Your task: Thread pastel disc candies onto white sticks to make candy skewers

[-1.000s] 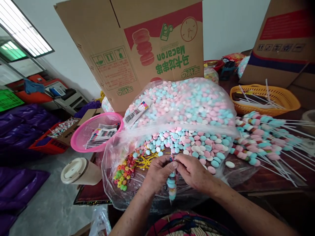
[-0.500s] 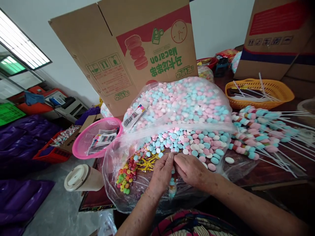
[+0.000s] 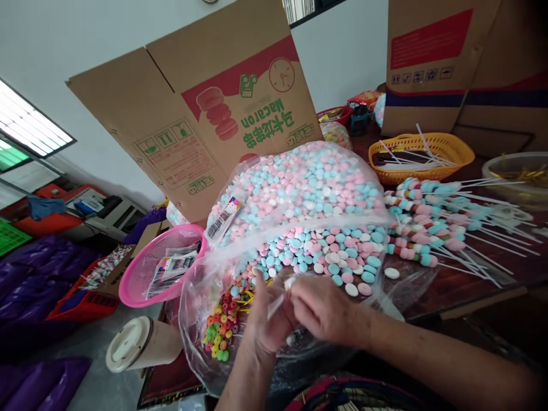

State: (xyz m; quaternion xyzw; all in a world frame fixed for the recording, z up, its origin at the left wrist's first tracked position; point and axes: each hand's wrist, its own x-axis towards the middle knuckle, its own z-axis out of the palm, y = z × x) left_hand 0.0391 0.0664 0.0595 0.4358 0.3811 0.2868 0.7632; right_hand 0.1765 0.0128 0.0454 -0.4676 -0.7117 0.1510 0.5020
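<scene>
My left hand (image 3: pixel 268 322) and my right hand (image 3: pixel 319 308) meet over the open mouth of a big clear bag of pink, blue and white candy discs (image 3: pixel 308 194). Both are blurred by motion. Between them runs a thin white stick (image 3: pixel 277 304), pinched at its upper end by my right fingers. My left fingers curl around its lower part. Loose candy discs (image 3: pixel 338 260) lie just beyond my hands, and small coloured ring candies (image 3: pixel 220 331) with yellow twist ties lie to the left.
Finished candy skewers (image 3: pixel 432 225) are piled at right. An orange basket of sticks (image 3: pixel 422 157) stands behind them. A pink basket of labels (image 3: pixel 165 271) and a lidded paper cup (image 3: pixel 139 345) are at left. Cardboard boxes (image 3: pixel 205 120) stand behind.
The stacked candy skewer that hung between my hands is no longer seen; a bare white stick now slants between them. My hands have parted slightly and the view has shifted right.
</scene>
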